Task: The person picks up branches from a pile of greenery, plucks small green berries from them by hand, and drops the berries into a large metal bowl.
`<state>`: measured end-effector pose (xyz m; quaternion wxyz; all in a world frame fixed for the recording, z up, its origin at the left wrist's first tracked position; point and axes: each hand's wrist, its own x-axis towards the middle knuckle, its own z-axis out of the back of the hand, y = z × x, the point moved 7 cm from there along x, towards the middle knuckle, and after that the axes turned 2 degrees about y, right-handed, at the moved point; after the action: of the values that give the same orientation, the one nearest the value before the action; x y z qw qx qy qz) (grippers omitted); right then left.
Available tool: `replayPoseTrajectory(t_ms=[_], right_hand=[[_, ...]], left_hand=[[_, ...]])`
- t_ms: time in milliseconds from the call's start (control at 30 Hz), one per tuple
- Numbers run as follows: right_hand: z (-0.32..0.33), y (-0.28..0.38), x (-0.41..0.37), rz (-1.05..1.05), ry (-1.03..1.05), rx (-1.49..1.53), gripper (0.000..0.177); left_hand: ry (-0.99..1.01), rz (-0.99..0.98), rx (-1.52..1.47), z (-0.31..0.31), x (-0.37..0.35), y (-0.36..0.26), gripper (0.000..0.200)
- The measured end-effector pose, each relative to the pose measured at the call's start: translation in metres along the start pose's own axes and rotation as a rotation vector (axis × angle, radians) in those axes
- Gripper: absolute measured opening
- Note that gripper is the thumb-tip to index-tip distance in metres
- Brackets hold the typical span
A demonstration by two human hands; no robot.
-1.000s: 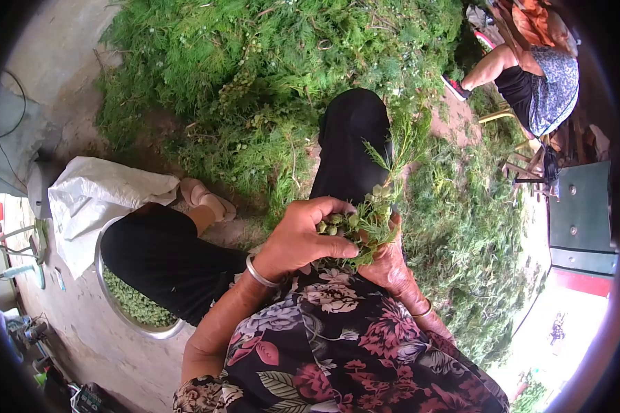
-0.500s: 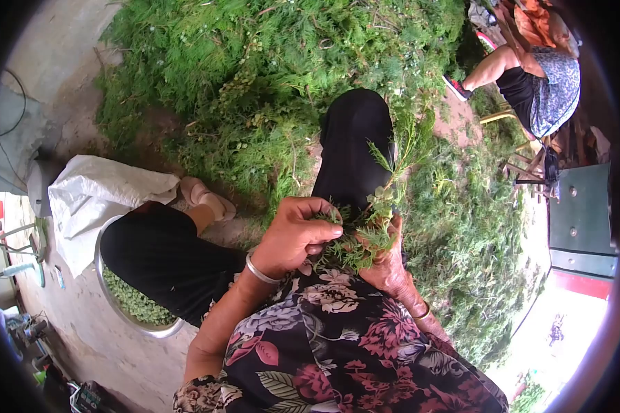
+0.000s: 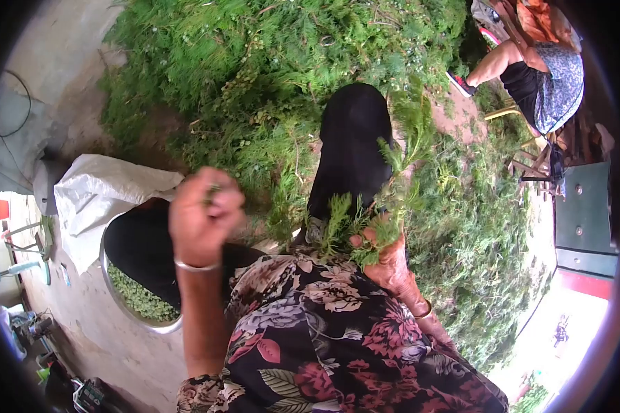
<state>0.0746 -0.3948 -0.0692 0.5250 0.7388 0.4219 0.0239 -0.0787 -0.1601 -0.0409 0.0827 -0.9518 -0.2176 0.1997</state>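
My right hand [image 3: 387, 265] is closed around a leafy evergreen sprig [image 3: 410, 155], held over my lap. The sprig's feathery green tips stick out above and to the left of the fingers. My left hand [image 3: 207, 213], blurred by motion, is raised over my left thigh with its fingers curled in. A small greenish bit shows between those fingers, too smeared to name. Below that hand, a metal-rimmed basin [image 3: 165, 329] holds many small pale-green pieces [image 3: 139, 296]; my black-trousered leg covers part of it.
A large heap of cut evergreen branches [image 3: 255, 76] spreads ahead and to the right. A white sack [image 3: 100, 186] lies beside the basin. At upper right another person [image 3: 558, 89] sits on a low wooden stool, near a green metal panel [image 3: 585, 213].
My left hand has moved away from the sprig, left and upward, toward the basin side. My right hand keeps its hold on the sprig and has barely moved.
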Motion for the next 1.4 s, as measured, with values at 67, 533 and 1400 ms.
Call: replayPoseTrajectory(t_ms=[67,533,1400], right_hand=[[0.011,-0.01,0.002,0.541,0.217,-1.224,0.031],[-0.025,0.03,-0.003,0.56,0.171,-1.296,0.01],[-0.015,0.096,-0.044,0.513,-0.182,-1.045,0.034]], left_hand=[[0.055,-0.219,0.112,0.013,-0.028,-0.06,0.019],[-1.481,-0.844,1.107,0.147,-0.288,-0.213,0.043],[0.691,-0.19,1.517,-0.076,0.014,0.135,0.017]])
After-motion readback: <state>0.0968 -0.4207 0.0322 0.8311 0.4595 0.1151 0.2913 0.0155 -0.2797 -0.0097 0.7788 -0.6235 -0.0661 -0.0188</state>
